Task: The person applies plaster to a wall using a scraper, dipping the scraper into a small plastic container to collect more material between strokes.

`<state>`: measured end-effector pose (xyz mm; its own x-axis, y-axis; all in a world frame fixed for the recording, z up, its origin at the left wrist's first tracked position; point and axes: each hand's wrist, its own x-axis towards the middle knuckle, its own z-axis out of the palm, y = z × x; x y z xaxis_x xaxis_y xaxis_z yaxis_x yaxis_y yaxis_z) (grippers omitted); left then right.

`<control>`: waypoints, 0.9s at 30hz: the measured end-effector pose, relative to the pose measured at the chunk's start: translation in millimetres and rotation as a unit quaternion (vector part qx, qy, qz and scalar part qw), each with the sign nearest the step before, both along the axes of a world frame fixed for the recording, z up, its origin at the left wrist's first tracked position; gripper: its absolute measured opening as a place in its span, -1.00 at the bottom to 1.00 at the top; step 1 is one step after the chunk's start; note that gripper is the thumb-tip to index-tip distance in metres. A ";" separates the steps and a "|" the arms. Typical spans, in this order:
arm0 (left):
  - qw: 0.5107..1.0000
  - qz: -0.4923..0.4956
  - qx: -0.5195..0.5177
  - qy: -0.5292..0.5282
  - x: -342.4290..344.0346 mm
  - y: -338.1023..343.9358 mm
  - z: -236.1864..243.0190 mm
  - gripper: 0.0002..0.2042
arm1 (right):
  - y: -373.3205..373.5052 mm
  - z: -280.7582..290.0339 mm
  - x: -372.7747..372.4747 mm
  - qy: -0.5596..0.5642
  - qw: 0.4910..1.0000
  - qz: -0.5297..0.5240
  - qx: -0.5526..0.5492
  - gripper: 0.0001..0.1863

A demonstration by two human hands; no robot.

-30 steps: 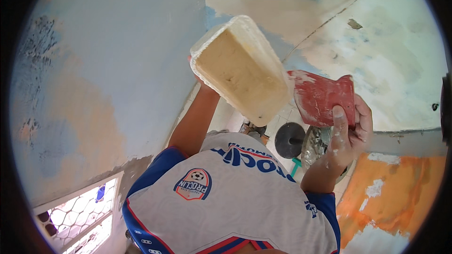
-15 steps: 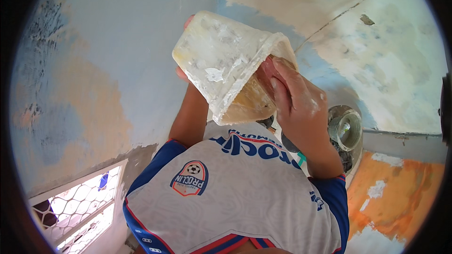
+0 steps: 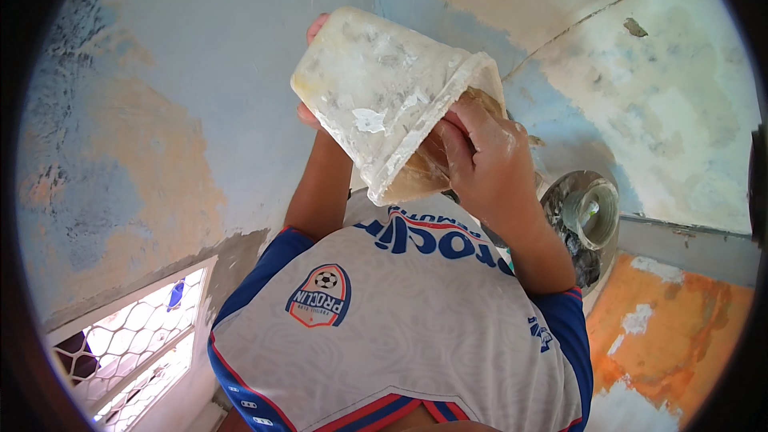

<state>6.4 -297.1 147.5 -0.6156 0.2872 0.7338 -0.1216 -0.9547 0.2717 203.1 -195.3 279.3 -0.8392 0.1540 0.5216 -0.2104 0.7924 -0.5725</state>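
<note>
A white square plastic tub (image 3: pixel 376 80), smeared with dried filler or paint, is tipped on its side in front of my chest, its mouth toward the lower right. My left hand (image 3: pixel 310 112) grips it from behind; only fingertips show at its left edge, the rest hidden by the tub. My right hand (image 3: pixel 492 156) has its fingers inside the tub's mouth, bent and pressed together, with white smears on the skin. Brownish residue coats the inner wall. Whatever the right fingers hold, if anything, is hidden by the hand and rim.
Patchy blue, beige and white walls (image 3: pixel 264 72) meet in a corner ahead. At the lower left is a window with a white grille (image 3: pixel 132 336). A round, dirty container (image 3: pixel 592 212) stands to the right, near an orange patch (image 3: pixel 680 336).
My right hand has moved left and slightly up, its fingers deeper in the tub. The tub has shifted a little upward. My left hand keeps its hold.
</note>
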 end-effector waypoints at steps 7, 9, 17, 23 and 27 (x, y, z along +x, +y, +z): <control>0.994 -0.046 -0.080 -0.064 8.6 -0.6 -1.1 0.18 | 1.3 0.9 0.5 -0.008 0.998 -0.057 0.030 -0.79; 0.993 -0.051 -0.081 -0.069 9.6 -0.2 0.1 0.17 | 3.2 2.2 1.3 -0.009 0.999 -0.040 -0.001 -0.77; 0.988 -0.042 -0.081 -0.125 28.3 9.0 0.6 0.13 | 5.6 8.2 14.8 -0.063 0.988 -0.034 -0.137 -0.66; 0.982 -0.026 -0.070 -0.174 38.5 20.4 2.9 0.09 | 10.2 15.4 25.0 -0.069 0.984 -0.032 -0.160 -0.66; 0.977 -0.017 -0.073 -0.200 45.0 22.5 5.9 0.07 | 12.7 16.4 30.3 -0.085 0.973 -0.038 -0.210 -0.64</control>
